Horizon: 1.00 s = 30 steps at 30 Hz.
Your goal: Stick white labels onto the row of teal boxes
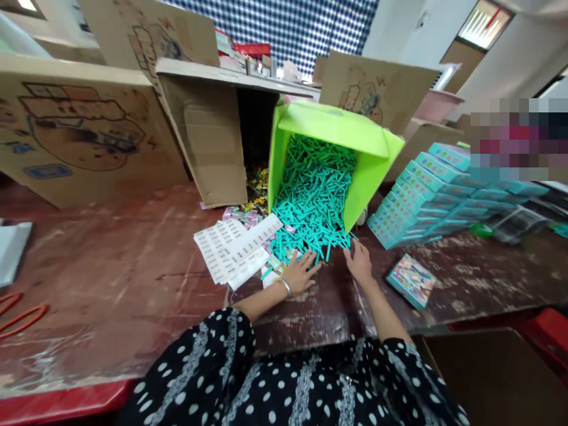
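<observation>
A lime-green bin [373, 177] lies tipped on its side, and a heap of thin teal and green sticks [315, 201] spills from its mouth onto the table. My left hand [300, 273], with a silver bangle at the wrist, rests palm down at the front of the heap, fingers spread. Beside the right front edge of the heap is my right hand [358, 264], its fingers stretched out toward the sticks. I see nothing held in either hand. White printed label sheets [233, 248] lie left of my left hand. A small colourful box [412, 280] sits right of my right hand.
Teal boxes [417, 198] stand stacked at the right. An open cardboard box [213, 142] on its side holds small colourful packets [257, 189]. Red-handled scissors [22, 316] lie far left on the worn brown table [133, 254]. A blurred-out person [519, 139] is behind the stack.
</observation>
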{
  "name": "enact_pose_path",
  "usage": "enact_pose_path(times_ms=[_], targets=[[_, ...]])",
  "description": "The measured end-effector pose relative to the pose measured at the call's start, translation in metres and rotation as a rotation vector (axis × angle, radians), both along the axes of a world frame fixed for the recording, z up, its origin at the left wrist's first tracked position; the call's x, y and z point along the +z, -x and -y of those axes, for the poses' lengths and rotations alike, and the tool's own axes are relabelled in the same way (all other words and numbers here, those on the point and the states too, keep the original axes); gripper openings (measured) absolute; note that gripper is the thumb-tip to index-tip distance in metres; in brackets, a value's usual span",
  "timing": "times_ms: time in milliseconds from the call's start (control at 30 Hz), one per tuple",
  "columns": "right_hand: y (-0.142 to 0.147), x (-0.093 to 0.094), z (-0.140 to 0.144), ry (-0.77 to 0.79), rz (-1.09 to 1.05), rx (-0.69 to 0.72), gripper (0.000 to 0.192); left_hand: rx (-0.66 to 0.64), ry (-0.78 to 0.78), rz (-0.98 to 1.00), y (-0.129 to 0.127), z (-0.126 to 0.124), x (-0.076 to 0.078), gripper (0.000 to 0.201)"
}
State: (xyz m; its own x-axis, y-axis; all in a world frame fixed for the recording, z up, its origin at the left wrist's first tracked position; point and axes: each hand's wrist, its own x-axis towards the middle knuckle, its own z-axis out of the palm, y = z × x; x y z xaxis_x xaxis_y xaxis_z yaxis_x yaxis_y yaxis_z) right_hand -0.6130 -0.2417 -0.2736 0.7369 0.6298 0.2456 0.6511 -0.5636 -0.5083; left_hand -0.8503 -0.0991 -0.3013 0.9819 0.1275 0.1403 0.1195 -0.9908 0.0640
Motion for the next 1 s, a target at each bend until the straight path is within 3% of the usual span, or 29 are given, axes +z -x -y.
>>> enact_pose_path(times_ms=[100,200,300,400,567,667,800,900,1000], targets=[[-0.017,-0.013,-0.048,0.073,-0.005,-0.082,0.068,0.039,0.011,-0.017,-0.026,-0.018,-0.006,0.061],[-0.022,-0.021,-0.069,0.141,-0.026,-0.171,0.067,0.045,0.026,-0.036,-0.036,-0.030,-0.011,0.056],[-0.008,-0.025,-0.081,0.179,-0.049,-0.208,0.057,0.028,0.022,-0.048,-0.031,-0.036,-0.012,0.053],[0.007,-0.029,-0.108,0.186,-0.088,-0.151,0.043,0.030,-0.011,-0.024,-0.021,-0.047,-0.013,0.058],[0.003,-0.033,-0.142,0.158,-0.154,-0.161,0.055,0.025,-0.100,0.029,-0.016,-0.066,-0.023,0.056],[-0.001,-0.023,-0.129,0.136,-0.189,-0.108,0.056,0.030,-0.184,0.006,-0.015,-0.063,-0.025,0.055],[-0.014,0.006,-0.085,0.091,-0.215,0.011,0.048,0.070,-0.297,-0.031,-0.014,-0.056,-0.018,0.052],[-0.033,0.033,-0.032,0.025,-0.211,0.090,0.041,0.088,-0.294,-0.047,-0.018,-0.045,-0.006,0.051],[-0.061,0.049,0.042,-0.038,-0.185,0.052,0.038,0.091,-0.116,-0.005,-0.028,-0.019,0.013,0.052]])
